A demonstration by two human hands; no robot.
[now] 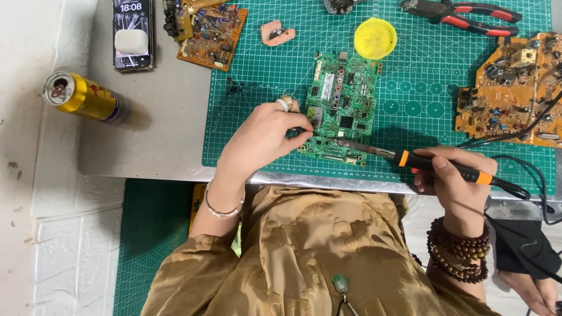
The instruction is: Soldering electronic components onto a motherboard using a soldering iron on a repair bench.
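Tan patterned shirt; silver bangle and ring on left hand (263,137); brown bead bracelets on right hand (453,181)

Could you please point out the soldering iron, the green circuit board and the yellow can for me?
soldering iron (436,165): head view, orange-and-black handle.
green circuit board (345,96): head view, board's middle.
yellow can (88,96): head view, its side.

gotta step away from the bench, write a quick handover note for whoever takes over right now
Left hand: fingertips pinched at the left edge of the green circuit board, steadying it on the green cutting mat.
Right hand: gripping the soldering iron by its black and orange handle, tip resting low on the board near its bottom edge.
Nearby: yellow round lid above the board, red-handled pliers at the top, orange boards to the right and upper left, phone and yellow can off the mat.
Done: board laid flat, iron on it. How many joints are finished cannot be told.
Left: whatever remains at that spot.
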